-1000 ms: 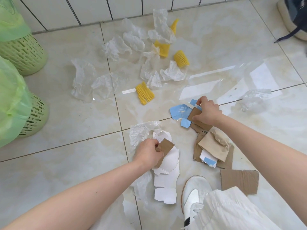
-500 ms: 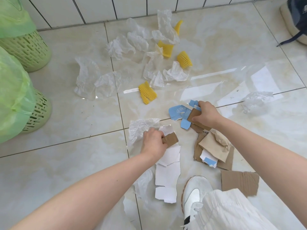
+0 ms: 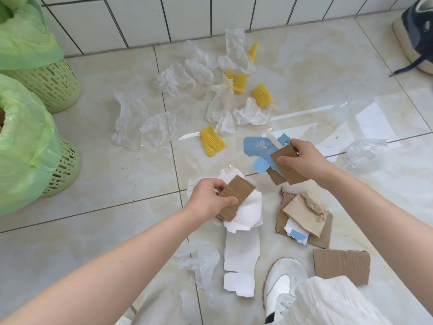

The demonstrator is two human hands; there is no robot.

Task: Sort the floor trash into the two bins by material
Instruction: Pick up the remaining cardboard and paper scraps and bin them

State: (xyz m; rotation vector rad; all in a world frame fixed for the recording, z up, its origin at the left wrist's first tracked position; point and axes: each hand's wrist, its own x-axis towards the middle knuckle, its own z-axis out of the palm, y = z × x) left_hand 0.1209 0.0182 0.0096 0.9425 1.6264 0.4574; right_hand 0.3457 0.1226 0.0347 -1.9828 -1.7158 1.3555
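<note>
My left hand (image 3: 209,200) grips a brown cardboard scrap (image 3: 235,195) together with torn white paper (image 3: 248,213), lifted just off the floor. My right hand (image 3: 302,158) holds another cardboard piece (image 3: 287,164) with blue paper scraps (image 3: 260,146) bunched against it. Two green perforated bins lined with green bags stand at the left, the near bin (image 3: 63,170) and the far bin (image 3: 56,83). Crumpled clear plastic (image 3: 145,127) and yellow foam nets (image 3: 212,143) lie on the tiles further out.
A pile of brown paper and cardboard (image 3: 304,214) lies under my right forearm, with a flat cardboard piece (image 3: 341,266) nearer me. White paper strips (image 3: 241,254) and my white shoe (image 3: 283,282) are close in. A dark shoe (image 3: 414,31) sits at the top right.
Both hands have lifted their scraps off the floor: the left raised cardboard and white paper, the right gathered cardboard with blue paper. The view has tilted up toward the wall.
</note>
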